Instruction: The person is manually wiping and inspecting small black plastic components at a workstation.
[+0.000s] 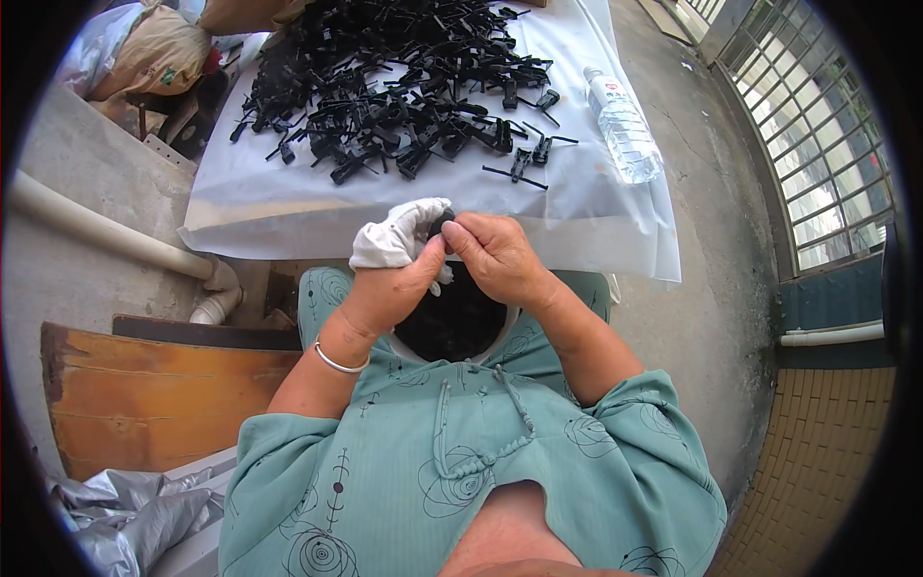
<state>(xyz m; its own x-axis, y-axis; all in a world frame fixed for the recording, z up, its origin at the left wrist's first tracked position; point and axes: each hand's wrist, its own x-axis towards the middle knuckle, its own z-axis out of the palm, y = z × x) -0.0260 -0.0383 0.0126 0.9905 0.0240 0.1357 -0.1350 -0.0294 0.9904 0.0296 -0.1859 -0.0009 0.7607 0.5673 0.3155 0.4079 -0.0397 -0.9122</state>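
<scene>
Both hands meet over my lap, just in front of the table's near edge. My left hand (404, 274) is closed, with a white cloth (392, 242) wrapped about its fingers. Between the hands is a small black plastic part (441, 223), mostly hidden by the fingers. My right hand (495, 252) pinches it with thumb and forefinger. Below them a white bucket (404, 348) stands between my knees, with dark contents too shadowed to make out. Beyond my hands, a large heap of black plastic parts (385, 87) with thin stems covers the table.
A white plastic sheet (288, 216) covers the table. On its right side lies a clear water bottle (623, 125). To the left are a pipe (115, 226), a worn wooden board (163, 399) and stuffed sacks (154, 53). A barred window (817, 125) is at the right.
</scene>
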